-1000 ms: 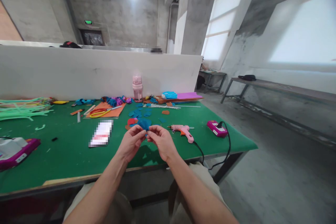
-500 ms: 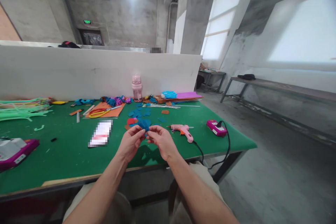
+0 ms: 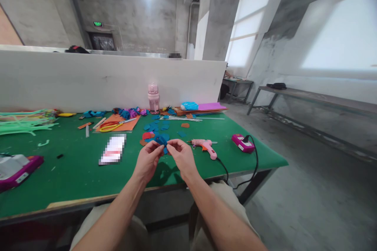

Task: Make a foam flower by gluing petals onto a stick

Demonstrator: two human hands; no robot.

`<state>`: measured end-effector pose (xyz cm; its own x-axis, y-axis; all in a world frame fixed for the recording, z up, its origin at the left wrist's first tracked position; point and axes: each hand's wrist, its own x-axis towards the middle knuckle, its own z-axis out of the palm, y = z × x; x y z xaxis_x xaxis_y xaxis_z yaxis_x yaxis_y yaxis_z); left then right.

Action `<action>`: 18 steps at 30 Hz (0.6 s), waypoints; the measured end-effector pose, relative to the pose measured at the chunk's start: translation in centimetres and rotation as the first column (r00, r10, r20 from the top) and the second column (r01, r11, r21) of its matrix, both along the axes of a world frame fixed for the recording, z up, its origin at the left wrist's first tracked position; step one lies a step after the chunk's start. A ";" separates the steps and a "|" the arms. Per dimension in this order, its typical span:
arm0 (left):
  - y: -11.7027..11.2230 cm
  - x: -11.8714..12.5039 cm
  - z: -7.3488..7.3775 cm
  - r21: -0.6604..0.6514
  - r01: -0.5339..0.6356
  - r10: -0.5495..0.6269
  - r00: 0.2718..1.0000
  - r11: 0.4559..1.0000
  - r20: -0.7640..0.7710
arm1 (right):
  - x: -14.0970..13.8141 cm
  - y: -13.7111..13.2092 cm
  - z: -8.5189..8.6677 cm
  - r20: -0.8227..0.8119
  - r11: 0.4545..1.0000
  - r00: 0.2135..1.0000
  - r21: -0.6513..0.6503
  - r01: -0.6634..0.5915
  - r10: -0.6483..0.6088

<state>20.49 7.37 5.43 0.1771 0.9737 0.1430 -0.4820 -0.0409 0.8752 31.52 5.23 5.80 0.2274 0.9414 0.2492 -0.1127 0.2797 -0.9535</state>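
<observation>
Both hands meet above the green table point(image 3: 73, 180), pinching a small blue felt piece point(image 3: 161, 140) that looks folded or gathered. Thumb and fingertips of my left hand point(image 3: 149, 158) are closed on its left side. From the right, my right hand point(image 3: 182, 157) grips the same piece, fingers curled. Its lower part is largely covered by my fingertips. Just behind lie loose blue felt cutouts point(image 3: 152, 127), along with a red cutout point(image 3: 146, 135) and brown ones. A pink hot glue gun point(image 3: 206, 146) rests on its side to the right of my right hand.
A purple power strip point(image 3: 243, 143) with a black cord stands at right, another point(image 3: 22, 174) at left. Yellow-handled scissors point(image 3: 113, 125) lie on orange sheets point(image 3: 129, 127). A pink bottle point(image 3: 153, 98) stands by the white partition point(image 3: 88, 82). Green pipe-cleaner-like strands point(image 3: 23, 123) lie far left.
The fingers of my right hand have closed in more on the blue felt piece, and the piece has tilted slightly. Everything else stays in place.
</observation>
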 end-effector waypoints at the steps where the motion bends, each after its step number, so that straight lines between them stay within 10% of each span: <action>1: 0.0 0.0 0.0 0.001 0.004 -0.004 1.000 1.000 -0.002 | 0.0 0.0 0.0 -0.012 1.000 1.000 -0.008 -0.003 0.003; 18: -0.3 0.2 -0.1 0.050 0.011 -0.008 0.998 0.999 -0.059 | 0.1 0.0 0.5 -0.003 0.998 1.000 -0.068 0.014 -0.015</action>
